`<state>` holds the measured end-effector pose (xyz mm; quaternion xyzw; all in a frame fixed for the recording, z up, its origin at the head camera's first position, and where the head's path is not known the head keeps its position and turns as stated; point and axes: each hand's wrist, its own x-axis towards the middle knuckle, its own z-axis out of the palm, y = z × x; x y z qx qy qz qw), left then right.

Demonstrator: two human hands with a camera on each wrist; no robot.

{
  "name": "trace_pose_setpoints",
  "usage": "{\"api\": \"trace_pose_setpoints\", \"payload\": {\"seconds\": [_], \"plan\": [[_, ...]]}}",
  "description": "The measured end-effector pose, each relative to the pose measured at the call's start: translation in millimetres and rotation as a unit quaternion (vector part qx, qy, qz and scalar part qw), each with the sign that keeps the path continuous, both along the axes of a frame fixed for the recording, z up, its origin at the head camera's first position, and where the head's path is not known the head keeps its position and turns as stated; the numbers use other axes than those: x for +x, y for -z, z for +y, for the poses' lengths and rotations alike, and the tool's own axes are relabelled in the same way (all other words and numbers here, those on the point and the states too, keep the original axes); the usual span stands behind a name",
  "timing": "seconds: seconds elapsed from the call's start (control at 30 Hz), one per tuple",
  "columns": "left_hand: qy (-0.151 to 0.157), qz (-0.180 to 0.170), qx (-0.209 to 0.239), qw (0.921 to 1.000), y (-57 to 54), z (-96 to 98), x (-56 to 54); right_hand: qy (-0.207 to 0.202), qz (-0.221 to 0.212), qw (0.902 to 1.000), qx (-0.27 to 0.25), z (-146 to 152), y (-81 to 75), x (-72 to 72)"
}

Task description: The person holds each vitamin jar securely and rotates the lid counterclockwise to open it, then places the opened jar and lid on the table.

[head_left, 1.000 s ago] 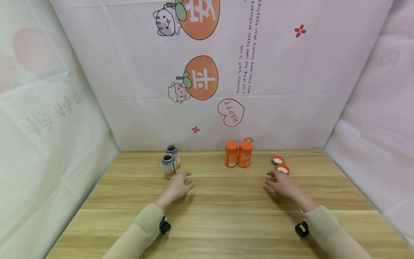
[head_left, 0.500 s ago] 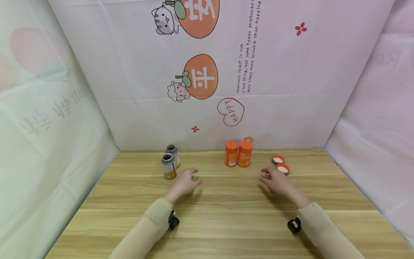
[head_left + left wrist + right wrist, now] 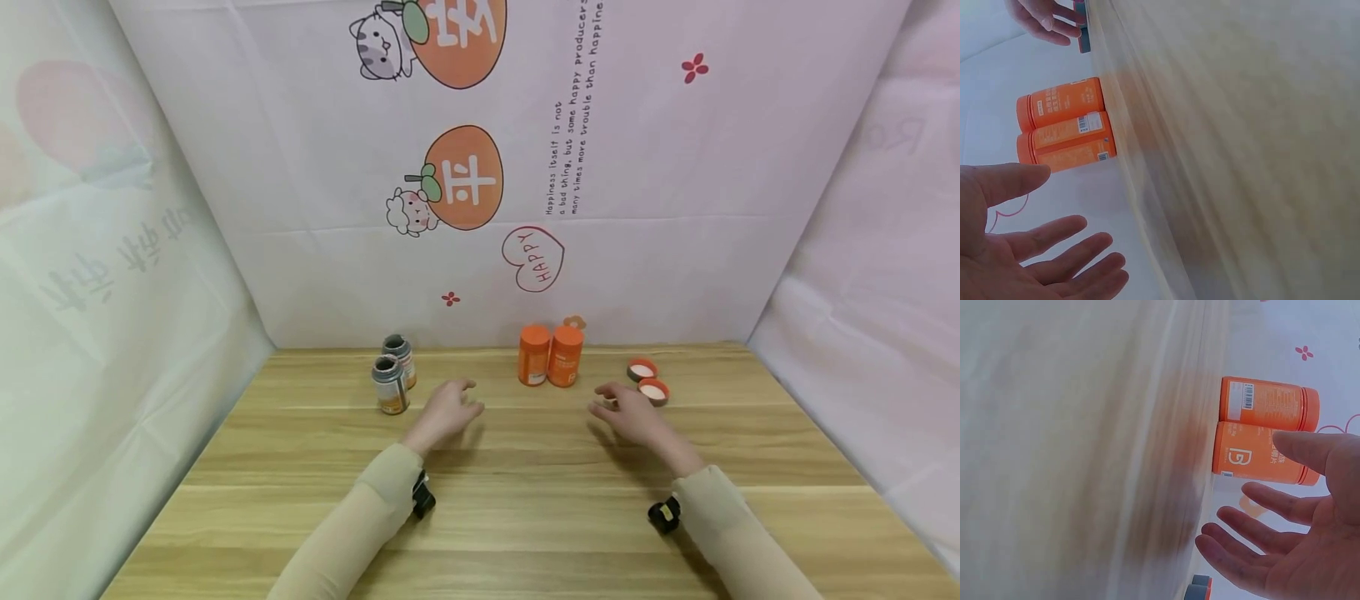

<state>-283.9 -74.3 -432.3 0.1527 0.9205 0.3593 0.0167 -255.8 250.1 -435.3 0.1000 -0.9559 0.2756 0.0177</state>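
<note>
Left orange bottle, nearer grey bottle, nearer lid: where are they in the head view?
Left orange bottle (image 3: 533, 358), head view: mid-body.
Nearer grey bottle (image 3: 391, 390), head view: mid-body.
Nearer lid (image 3: 653, 391), head view: white inner face.

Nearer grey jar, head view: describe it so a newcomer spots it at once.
On the wooden table, look left of the orange bottles, past the left hand. Two open grey jars stand there, one behind the other. It is the nearer one, slightly further left, partly hiding the other.

Bright orange bottles (white-lettered)
</note>
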Motion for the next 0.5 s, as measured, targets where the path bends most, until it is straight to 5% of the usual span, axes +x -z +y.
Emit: {"api": "trace_pose_setpoints", "payload": {"seconds": [0.5], "plan": [[-0.016,-0.008,0.002,0.9998,3.2,15.5,-16.6,0.000,-0.017,0.9994,-0.029,-7,1.9,-5.3]]}}
